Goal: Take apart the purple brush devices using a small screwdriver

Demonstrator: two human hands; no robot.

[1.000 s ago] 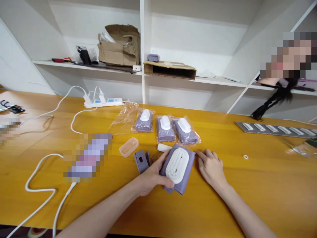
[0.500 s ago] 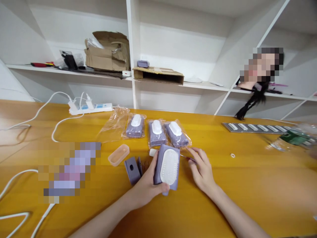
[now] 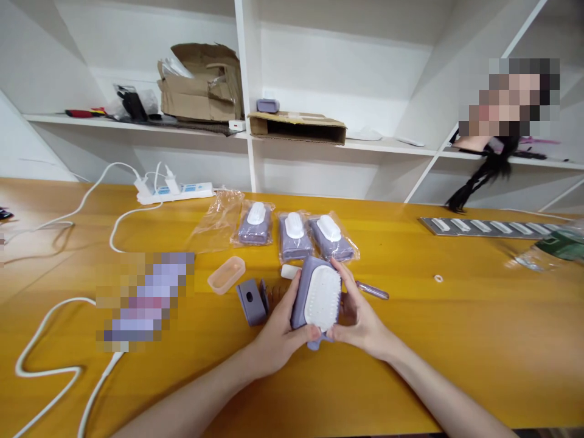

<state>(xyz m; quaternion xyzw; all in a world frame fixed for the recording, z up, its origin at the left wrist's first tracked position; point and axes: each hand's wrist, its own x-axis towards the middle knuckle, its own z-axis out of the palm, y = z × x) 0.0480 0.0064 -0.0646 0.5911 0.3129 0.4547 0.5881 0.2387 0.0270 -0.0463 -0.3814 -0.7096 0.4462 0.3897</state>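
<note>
purple brush block (image 3: pixel 316 295), gripped between both half-curled hands (image 3: pixel 278 334), above the table (image 3: pixel 438 371).

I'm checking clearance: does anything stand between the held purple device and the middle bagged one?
Yes: a small white piece lies low between the held purple device and the middle bagged one, slightly to the left.

purple brush unit (image 3: pixel 316 299) w/ wht oval bristle pad (image 3: pixel 323 298) facing cam, held slightly tilted
</note>
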